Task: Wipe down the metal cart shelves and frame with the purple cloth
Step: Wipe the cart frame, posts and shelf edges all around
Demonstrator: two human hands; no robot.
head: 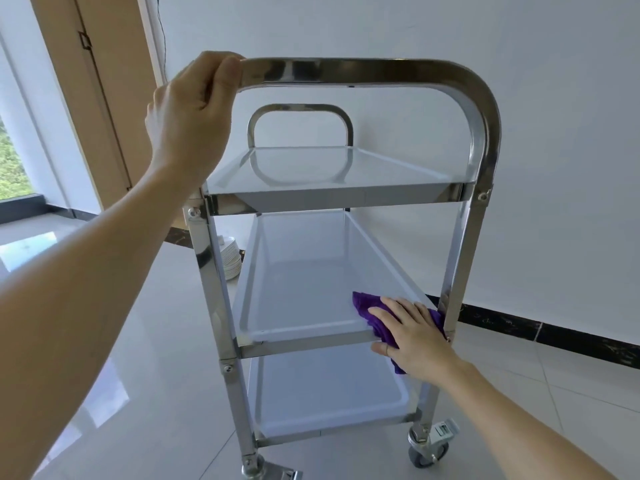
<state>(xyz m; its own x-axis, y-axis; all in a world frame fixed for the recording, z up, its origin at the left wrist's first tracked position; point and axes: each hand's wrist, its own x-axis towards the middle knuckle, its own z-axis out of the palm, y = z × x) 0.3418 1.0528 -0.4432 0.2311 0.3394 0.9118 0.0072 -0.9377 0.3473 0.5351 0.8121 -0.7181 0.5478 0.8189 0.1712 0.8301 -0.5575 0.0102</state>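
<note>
The left hand [194,109] has its grip curled round the near handle bar [346,71] of a metal cart [481,161], fingers wrapped over the bar's left corner. The right hand [414,336] lies flat, fingers spread and nearly straight, pressing a purple cloth [367,308] onto the near right corner of the middle shelf [304,285]; its thumb hooks down over the shelf's front rim. The cloth is bunched under the palm, one end lying on the shelf, another hanging below the rim and a third showing beside the right upright [457,271].

Seen from the head camera, the cart has three shelves: a top shelf [329,171], the middle one and a bottom shelf [325,393], with a smaller handle loop [299,110] at the far end. A castor wheel [429,448] stands on the glossy tiled floor [138,358] at the near right leg. A stack of white plates [232,261] sits on the floor beyond the left upright. A white wall [519,133] with a dark skirting strip [554,332] runs behind, and a wooden door [104,98] stands at left.
</note>
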